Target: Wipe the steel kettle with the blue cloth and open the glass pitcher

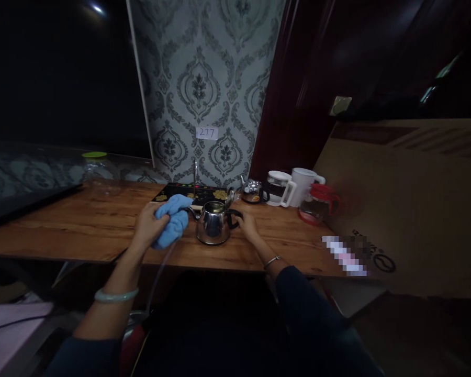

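Head view: left hand [151, 222] grips one blue cloth [174, 220]; right hand [248, 226] grips one kettle [213, 223].

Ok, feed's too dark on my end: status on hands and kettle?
Left hand bunched on blue cloth at the spout. Right hand on the steel kettle handle. Kettle upright on wooden table, tea tray close behind.

A single head-worn camera looked forward and down over the tabletop [82, 230] from the near edge. It faced the patterned wall [204, 78], at arm's-length range.
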A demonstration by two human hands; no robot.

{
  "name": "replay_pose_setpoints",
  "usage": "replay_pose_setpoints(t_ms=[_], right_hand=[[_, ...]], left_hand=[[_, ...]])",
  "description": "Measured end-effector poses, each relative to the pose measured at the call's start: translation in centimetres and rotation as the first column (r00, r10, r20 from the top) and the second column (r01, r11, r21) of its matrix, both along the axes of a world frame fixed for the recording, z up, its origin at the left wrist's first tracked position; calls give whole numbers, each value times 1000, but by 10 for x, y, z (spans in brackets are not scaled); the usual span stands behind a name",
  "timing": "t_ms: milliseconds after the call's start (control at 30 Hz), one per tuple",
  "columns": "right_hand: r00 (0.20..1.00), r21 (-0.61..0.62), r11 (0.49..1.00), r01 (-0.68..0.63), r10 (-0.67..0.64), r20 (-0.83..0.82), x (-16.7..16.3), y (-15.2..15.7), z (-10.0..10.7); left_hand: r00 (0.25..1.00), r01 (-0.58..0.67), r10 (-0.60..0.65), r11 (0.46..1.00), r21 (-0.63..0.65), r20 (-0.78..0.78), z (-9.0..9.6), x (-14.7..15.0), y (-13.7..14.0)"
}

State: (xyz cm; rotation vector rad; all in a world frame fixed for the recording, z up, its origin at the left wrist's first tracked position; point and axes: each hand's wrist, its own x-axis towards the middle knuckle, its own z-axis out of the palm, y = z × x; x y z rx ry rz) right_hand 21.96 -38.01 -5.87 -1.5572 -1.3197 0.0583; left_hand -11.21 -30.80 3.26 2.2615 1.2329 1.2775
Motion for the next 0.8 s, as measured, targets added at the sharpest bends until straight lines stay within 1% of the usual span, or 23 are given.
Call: replay_pose_setpoints(t_ms=[67, 133, 267, 367, 500, 567, 667, 733, 800], right_hand=[[1000, 12, 1000, -6, 6, -4, 7, -4, 0], [1000, 23, 1000, -11, 11, -10, 14, -8, 1], [999, 31, 999, -40, 41, -20, 27, -15, 1], [997, 28, 997, -74, 75, -28, 36, -20, 3], [988, 33, 991, -133, 136, -75, 43, -22, 5], [981, 33, 988, -152, 154, -118, 44, -22, 4], [973, 25, 990, -140, 142, -184, 44, -19, -1], [967, 29, 991, -129, 132, -218, 42, -18, -5], [965, 53, 992, -118, 127, -231, 40, -18, -8]], left_hand=[[999, 43, -43, 999, -7, -29, 15, -1, 0], [990, 106, -106, 994, -11, -91, 26, 2, 2], [943, 243, -250, 968, -58, -221, 43, 24, 15], [889, 352, -383, 922, -160, -252, 52, 44, 33], [831, 455, -514, 848, -272, -213, 60, 68, 60], [801, 496, -565, 812, -308, -198, 59, 80, 73], [760, 562, -639, 738, -373, -119, 48, 102, 88], [726, 604, -686, 672, -428, -53, 36, 119, 94], [672, 639, -740, 593, -490, -19, 24, 135, 96]])
